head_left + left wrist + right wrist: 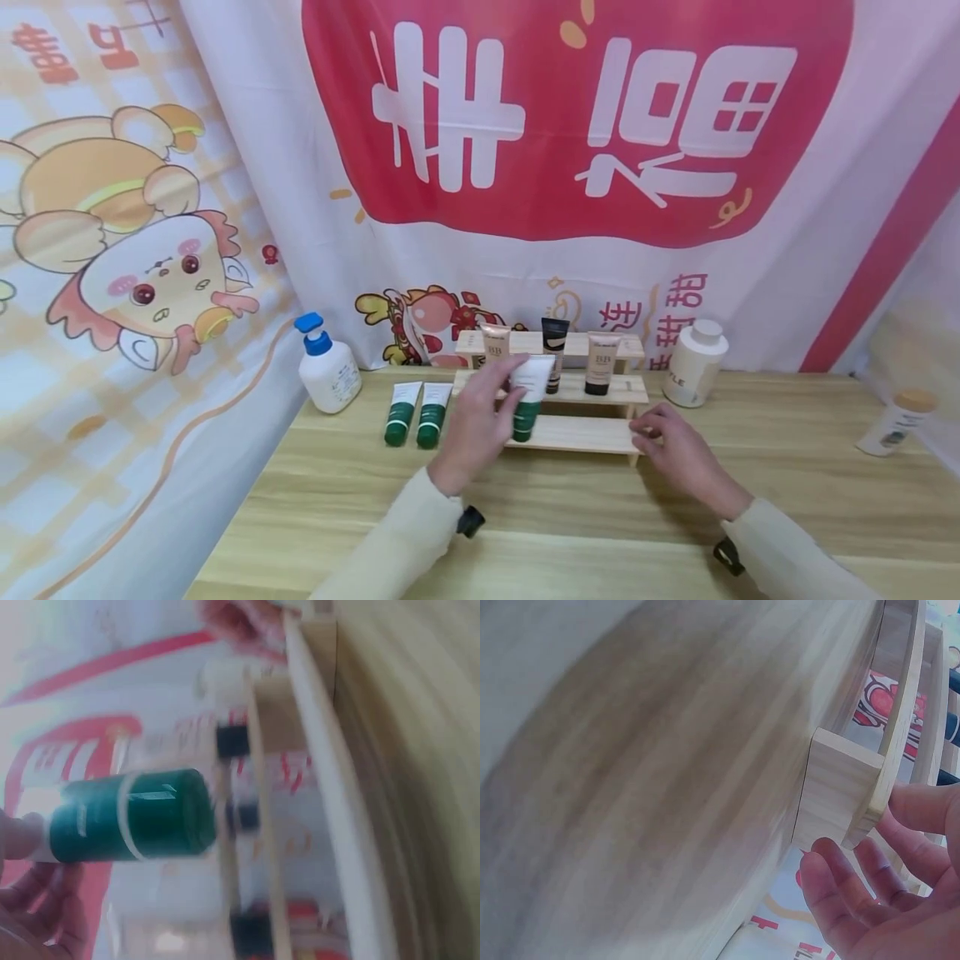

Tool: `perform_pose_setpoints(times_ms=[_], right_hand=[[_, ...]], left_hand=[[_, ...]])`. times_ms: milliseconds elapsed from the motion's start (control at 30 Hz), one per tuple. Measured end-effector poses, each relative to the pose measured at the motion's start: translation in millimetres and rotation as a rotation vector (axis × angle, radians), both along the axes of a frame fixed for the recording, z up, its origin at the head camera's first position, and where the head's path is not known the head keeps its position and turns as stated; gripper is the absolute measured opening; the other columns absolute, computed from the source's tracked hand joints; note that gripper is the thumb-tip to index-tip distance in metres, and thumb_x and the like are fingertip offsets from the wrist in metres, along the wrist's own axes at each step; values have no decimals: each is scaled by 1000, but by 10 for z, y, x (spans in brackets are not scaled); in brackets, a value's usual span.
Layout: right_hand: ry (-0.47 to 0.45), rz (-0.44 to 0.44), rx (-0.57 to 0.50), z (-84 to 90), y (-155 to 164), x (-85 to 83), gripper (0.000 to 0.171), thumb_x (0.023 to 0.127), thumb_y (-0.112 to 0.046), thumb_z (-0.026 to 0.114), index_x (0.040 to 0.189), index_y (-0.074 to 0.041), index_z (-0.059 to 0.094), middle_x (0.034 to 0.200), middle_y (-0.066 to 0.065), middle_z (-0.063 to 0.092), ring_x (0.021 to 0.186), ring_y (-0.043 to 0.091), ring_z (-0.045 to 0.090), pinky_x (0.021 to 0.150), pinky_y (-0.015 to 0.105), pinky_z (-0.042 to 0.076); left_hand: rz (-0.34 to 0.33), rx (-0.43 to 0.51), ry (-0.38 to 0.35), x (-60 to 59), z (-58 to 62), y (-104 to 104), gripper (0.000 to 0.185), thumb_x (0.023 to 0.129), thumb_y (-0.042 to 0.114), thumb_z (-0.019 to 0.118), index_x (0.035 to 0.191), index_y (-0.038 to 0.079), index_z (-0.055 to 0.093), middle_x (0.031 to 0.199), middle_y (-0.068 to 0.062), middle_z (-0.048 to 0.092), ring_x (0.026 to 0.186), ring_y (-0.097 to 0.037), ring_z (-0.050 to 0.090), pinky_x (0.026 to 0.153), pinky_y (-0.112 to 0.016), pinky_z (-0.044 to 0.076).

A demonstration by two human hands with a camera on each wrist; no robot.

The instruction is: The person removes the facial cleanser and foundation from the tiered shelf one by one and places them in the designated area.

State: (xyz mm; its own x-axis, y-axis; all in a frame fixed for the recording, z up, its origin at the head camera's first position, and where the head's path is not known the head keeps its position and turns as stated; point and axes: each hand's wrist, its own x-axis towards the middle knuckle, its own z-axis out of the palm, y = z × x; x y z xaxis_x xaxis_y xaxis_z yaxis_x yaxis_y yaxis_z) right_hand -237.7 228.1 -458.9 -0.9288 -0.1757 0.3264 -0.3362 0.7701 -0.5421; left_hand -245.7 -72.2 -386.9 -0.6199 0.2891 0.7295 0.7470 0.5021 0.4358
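Note:
My left hand (474, 421) grips a white and green squeeze tube (531, 392) between thumb and fingers, with its green cap end pointing down over the lowest step of a three-step wooden display rack (581, 435). In the left wrist view, that green end (161, 814) shows in front of the steps. At the rack's right end, my right hand (672, 448) pinches the lowest step; the right wrist view shows the thumb (922, 804) on its top edge and fingers curled below. Higher up stand two beige BB tubes (602, 360) and a black one (553, 346).
Left of the rack, two more green and white tubes (432, 415) lie on the wooden table (555, 508). A blue-topped pump bottle (330, 379) stands further left. Right of the rack are a white bottle (696, 362) and a tan-capped bottle (895, 427). A printed curtain (262, 167) hangs behind.

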Motion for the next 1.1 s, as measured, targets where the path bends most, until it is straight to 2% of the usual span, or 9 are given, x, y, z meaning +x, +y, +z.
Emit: perform_pose_setpoints(times_ms=[167, 300, 467, 600, 700, 800, 967, 1100], right_hand=[[-14, -9, 9, 6, -4, 9, 17, 83, -4, 70, 99, -1, 68, 96, 8, 54, 86, 26, 60, 73, 41, 53], [-3, -2, 10, 4, 5, 12, 17, 82, -4, 70, 100, -1, 68, 96, 8, 54, 86, 27, 60, 73, 43, 53], [1, -3, 9, 5, 5, 14, 17, 83, -4, 70, 99, -1, 68, 97, 8, 54, 86, 27, 60, 73, 44, 53], [2, -4, 8, -7, 1, 7, 16, 83, -4, 70, 98, -1, 68, 96, 8, 54, 86, 27, 60, 72, 43, 53], [5, 1, 6, -17, 3, 6, 16, 82, -3, 70, 98, -1, 68, 96, 9, 54, 85, 27, 60, 71, 43, 53], [-1, -3, 7, -16, -3, 6, 17, 83, -3, 70, 99, -1, 68, 97, 8, 54, 85, 26, 59, 71, 41, 53], [-13, -6, 7, -4, -2, 4, 17, 83, -4, 70, 100, -2, 68, 98, 8, 54, 86, 24, 59, 72, 41, 53], [-9, -2, 7, 0, 5, 3, 17, 83, -4, 70, 100, -1, 67, 98, 8, 54, 86, 26, 59, 73, 42, 53]], left_hand=[[174, -52, -91, -52, 91, -497, 58, 83, -3, 67, 135, 19, 50, 105, -1, 58, 83, -11, 55, 68, -22, 50], [334, -121, -240, -154, 91, -916, 56, 86, -2, 63, 136, 19, 49, 108, -5, 56, 84, -17, 55, 71, -31, 51], [493, -217, -456, -339, -22, -1420, 50, 93, 2, 55, 140, 15, 44, 122, -17, 53, 104, -34, 53, 87, -51, 45], [580, -278, -609, -485, -197, -1725, 51, 93, -1, 52, 141, 10, 40, 128, -21, 49, 113, -40, 48, 92, -55, 41], [608, -303, -714, -590, -329, -1867, 51, 93, -1, 52, 141, 7, 39, 131, -24, 48, 116, -40, 47, 93, -55, 40], [612, -308, -787, -674, -418, -1943, 49, 93, 0, 53, 140, 5, 39, 132, -25, 47, 117, -40, 46, 94, -56, 40], [613, -300, -822, -785, -510, -1987, 42, 94, 3, 53, 135, 4, 45, 133, -25, 46, 117, -40, 46, 95, -58, 38], [622, -314, -825, -841, -567, -2009, 31, 95, 6, 54, 125, 1, 50, 125, -26, 51, 106, -39, 50, 91, -56, 41]])
